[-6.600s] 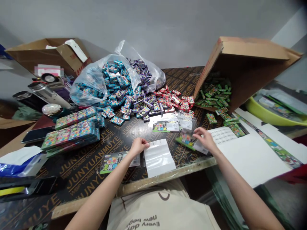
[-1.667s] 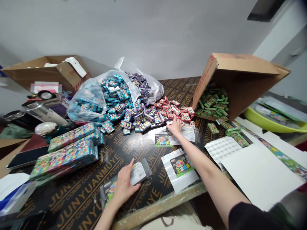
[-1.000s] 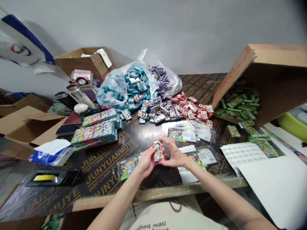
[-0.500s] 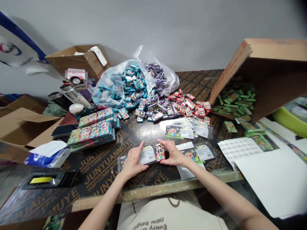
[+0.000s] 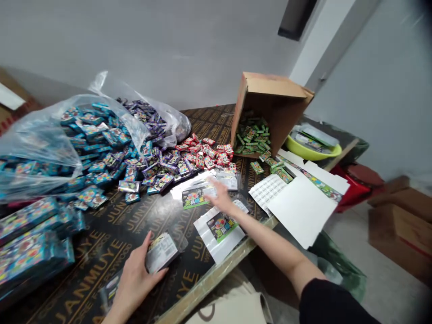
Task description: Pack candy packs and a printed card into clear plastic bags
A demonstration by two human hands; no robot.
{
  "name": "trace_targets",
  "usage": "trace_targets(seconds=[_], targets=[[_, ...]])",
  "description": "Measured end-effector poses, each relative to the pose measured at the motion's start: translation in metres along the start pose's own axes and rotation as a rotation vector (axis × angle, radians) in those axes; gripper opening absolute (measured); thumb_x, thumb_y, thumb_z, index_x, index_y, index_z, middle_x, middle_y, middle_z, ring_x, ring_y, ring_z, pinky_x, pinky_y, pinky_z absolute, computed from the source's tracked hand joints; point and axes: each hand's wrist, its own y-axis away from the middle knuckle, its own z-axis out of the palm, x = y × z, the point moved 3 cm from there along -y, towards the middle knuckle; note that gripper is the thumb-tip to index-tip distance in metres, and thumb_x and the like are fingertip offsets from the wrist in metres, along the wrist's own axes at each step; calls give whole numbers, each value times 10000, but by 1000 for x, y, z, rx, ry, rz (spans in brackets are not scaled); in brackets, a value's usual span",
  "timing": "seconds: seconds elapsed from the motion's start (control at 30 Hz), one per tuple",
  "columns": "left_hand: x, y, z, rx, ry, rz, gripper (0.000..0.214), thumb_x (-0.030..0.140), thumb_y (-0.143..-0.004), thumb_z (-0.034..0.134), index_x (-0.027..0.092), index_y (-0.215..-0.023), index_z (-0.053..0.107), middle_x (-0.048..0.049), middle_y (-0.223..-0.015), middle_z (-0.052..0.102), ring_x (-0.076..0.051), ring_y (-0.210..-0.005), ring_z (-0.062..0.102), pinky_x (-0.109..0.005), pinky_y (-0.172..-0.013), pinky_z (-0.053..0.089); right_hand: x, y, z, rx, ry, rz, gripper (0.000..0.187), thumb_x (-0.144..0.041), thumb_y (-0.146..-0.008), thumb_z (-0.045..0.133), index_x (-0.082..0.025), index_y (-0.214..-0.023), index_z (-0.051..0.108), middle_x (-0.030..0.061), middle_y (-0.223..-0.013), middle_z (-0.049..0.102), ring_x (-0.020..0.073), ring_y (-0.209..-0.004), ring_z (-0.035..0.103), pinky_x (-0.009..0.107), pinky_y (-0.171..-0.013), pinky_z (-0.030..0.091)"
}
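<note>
Because the clear film packet point(image 5: 161, 253) is light and slippery, it is held at its edge at seven o'clock, between the curled fingers point(image 5: 151, 240) of the left hand point(image 5: 134, 288); the right hand point(image 5: 221, 198) is spread open at twelve o'clock, just over the printed card packets point(image 5: 194, 198), which are best taken by their edges.

Gold lettering repeats across the black plywood tabletop point(image 5: 101, 288), beside what look like teal packets point(image 5: 91, 177), purple packets point(image 5: 140, 108) and red packets point(image 5: 209, 153).

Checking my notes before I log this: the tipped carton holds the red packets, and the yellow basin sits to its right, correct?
Not quite: the tipped cardboard carton holds green packets, not red. The red packets lie heaped on the table. The yellow basin does sit to its right, as the head view shows.
</note>
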Motion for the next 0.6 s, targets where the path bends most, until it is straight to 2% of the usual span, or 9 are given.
trace_targets(seconds=[0.07,0.13,0.2,0.27,0.37,0.43,0.5,0.53,0.6], targets=[[-10,7,6,-18,-41,-12,902,396,-633,618,178,-1374,152,-114,-1086,558,-277,-964,548,-401,-834,437,58,-20,-45,260,184,322,638,-443,-780,521,-245,-1338,282,134,-1363,340,302,-1268,240,486,-967,192],[-21,15,9,-21,-58,-27,867,379,-620,620,197,-1358,203,-110,-1096,559,-279,-975,544,-410,-842,430,110,-29,-88,386,288,599,693,-405,-754,557,-171,-1341,271,215,-1373,272,365,-1270,189,544,-933,182],[-28,20,9,-20,-49,-39,824,376,-609,624,213,-1334,270,-104,-1107,563,-281,-990,539,-414,-845,428,142,-32,-119,356,281,702,632,-327,-745,573,-119,-1295,342,259,-1297,357,381,-1213,285,548,-907,207],[-27,22,4,-16,-35,-41,788,396,-594,641,221,-1302,344,-99,-1097,573,-284,-991,539,-425,-855,422,152,-35,-133,304,239,661,503,-262,-740,568,-87,-1197,455,253,-1168,482,351,-1121,403,503,-889,266],[-4,14,-11,43,27,-50,734,440,-615,644,234,-1274,396,-100,-1151,539,-281,-1041,514,-438,-903,394,126,-37,-122,224,147,488,356,-251,-766,518,-83,-1078,547,198,-1056,561,277,-1017,487,399,-867,334],[21,3,-20,98,136,-72,687,437,-655,624,242,-1272,396,-92,-1219,490,-268,-1109,473,-425,-939,373,88,-33,-94,138,63,356,285,-293,-777,506,-122,-984,602,127,-991,600,220,-925,531,319,-810,385],[50,-9,-25,132,299,-103,640,418,-674,619,239,-1254,418,-81,-1245,473,-258,-1147,445,-416,-967,347,41,-19,-57,-22,-46,221,224,-356,-750,547,-169,-816,652,38,-826,634,162,-762,560,242,-684,420],[64,-14,-24,123,404,-129,621,411,-673,624,233,-1238,438,-80,-1231,490,-254,-1129,460,-407,-956,357,16,-9,-37,-149,-113,141,225,-389,-727,575,-180,-731,658,-2,-703,621,134,-661,549,214,-609,415],[86,-19,-16,12,646,-220,491,408,-668,632,190,-1102,562,-79,-1058,604,-244,-974,556,-365,-852,426,-34,17,1,-548,-336,-60,319,-425,-795,488,-164,-715,653,-24,-588,564,105,-561,495,197,-512,370]])
